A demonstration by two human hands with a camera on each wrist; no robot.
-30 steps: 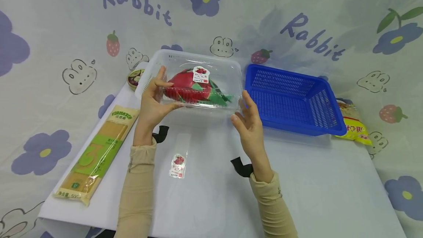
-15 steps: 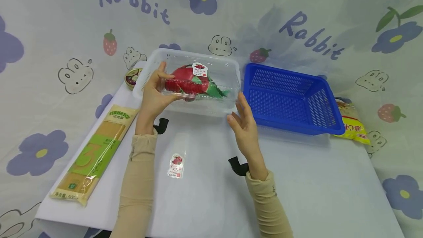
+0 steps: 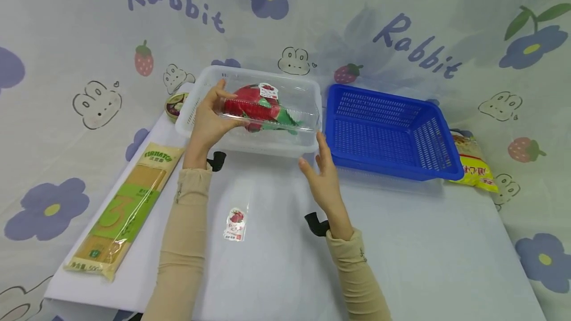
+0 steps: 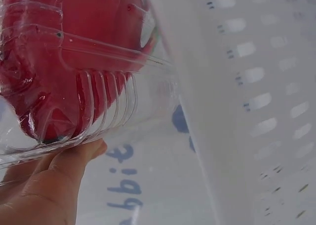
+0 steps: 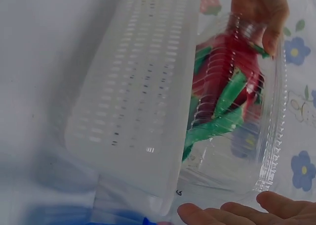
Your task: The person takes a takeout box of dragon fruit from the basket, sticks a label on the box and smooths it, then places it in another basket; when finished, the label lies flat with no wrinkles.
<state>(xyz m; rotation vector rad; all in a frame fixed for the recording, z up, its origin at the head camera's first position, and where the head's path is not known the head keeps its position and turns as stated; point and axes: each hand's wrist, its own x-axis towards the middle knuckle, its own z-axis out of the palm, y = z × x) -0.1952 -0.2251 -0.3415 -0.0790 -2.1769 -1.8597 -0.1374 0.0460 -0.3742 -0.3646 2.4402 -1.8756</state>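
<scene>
My left hand [image 3: 209, 118] grips the left end of a clear plastic clamshell box [image 3: 305, 115], thumb below and fingers over the top. Inside lies a red dragon fruit [image 3: 243, 100] with green scales, also large in the left wrist view. A white label [image 3: 268, 91] is stuck on the lid. Box and white basket [image 3: 276, 148] overlap in the head view; in the right wrist view the box extends past the basket's rim [image 5: 192, 76]. My right hand [image 3: 323, 177] has its fingers extended near the box's right end, holding nothing.
A blue basket [image 3: 374, 135] stands to the right, a yellow bag [image 3: 479, 167] beyond it. Left lie a pack of dried noodles [image 3: 127, 207] and a round tin [image 3: 175, 105]. A clear strip with a dragon fruit label [image 3: 235, 222] lies in front.
The box has tilted and sunk slightly toward the white basket in my left hand. My right hand has drawn down and left, away from the box's end. The view has shifted slightly.
</scene>
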